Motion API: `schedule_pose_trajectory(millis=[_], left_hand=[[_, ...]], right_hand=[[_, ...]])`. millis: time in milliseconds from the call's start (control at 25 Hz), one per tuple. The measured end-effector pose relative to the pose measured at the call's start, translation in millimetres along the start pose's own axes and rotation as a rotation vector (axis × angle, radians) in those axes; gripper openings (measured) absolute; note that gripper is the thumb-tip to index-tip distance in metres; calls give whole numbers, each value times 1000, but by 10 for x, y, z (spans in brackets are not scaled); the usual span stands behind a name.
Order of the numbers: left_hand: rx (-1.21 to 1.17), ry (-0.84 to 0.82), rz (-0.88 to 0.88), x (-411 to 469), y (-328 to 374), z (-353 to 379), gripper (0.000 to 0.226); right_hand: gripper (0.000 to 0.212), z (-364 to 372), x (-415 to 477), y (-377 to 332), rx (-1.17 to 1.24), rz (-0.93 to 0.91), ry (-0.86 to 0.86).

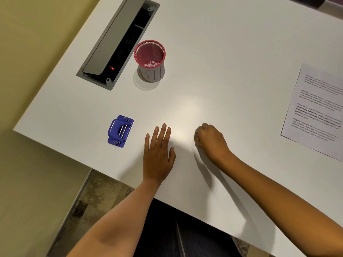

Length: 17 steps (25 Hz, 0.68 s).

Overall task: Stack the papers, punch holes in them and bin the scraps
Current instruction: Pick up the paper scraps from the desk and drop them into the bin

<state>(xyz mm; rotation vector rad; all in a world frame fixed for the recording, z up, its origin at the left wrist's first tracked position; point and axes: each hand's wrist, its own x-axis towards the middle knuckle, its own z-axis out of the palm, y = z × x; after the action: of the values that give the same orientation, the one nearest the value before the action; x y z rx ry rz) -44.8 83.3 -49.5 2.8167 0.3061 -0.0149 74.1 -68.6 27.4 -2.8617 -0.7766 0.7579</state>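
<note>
White desk, near to far, showing both hands, the punch, the bin and the papers.

Risk: small scraps, if any remain on the pale surface, would be hard to tell from the desk itself, and a sweeping palm could push them off the near edge onto the floor rather than into the bin. None can be made out on the desk at this resolution. A second risk lies with the bin: it is a light mesh cup standing free, and a careless reach across it could tip out the scraps already inside.

Left hand: spread, fingers extended and close together, palm down flat on or just above the desk near its near edge; it holds nothing.

Right hand: curled into a loose fist, knuckles up, fingertips tucked toward the desk. Whether it pinches a scrap cannot be told; the fingertips are hidden.

Punch: blue, just left of the left hand, not touched.

Papers: one stack at the right edge, well apart from both hands, two holes visible along its left margin, so punching appears done.

Bin: red mesh, far of the punch, upright, with white scraps at its bottom, beside an open cable hatch.
</note>
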Motion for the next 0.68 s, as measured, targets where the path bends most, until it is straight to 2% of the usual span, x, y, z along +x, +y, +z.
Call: schedule_pose_trajectory(millis=[200, 320, 440, 600, 680], left_hand=[[-4, 3, 6, -7, 5, -13, 64], [-6, -1, 2, -2, 14, -23, 64], [-11, -3, 4, -10, 13, -28, 64], [-18, -4, 2, -12, 18, -39, 64], [-18, -3, 2, -12, 23, -43, 64]], right_hand=[[9, 106, 20, 100, 179, 127, 90], [1, 137, 32, 198, 490, 234, 163], [6, 80, -24, 288, 801, 355, 177], [12, 70, -100, 387, 1095, 469, 169], [8, 91, -121, 416, 1195, 510, 167]])
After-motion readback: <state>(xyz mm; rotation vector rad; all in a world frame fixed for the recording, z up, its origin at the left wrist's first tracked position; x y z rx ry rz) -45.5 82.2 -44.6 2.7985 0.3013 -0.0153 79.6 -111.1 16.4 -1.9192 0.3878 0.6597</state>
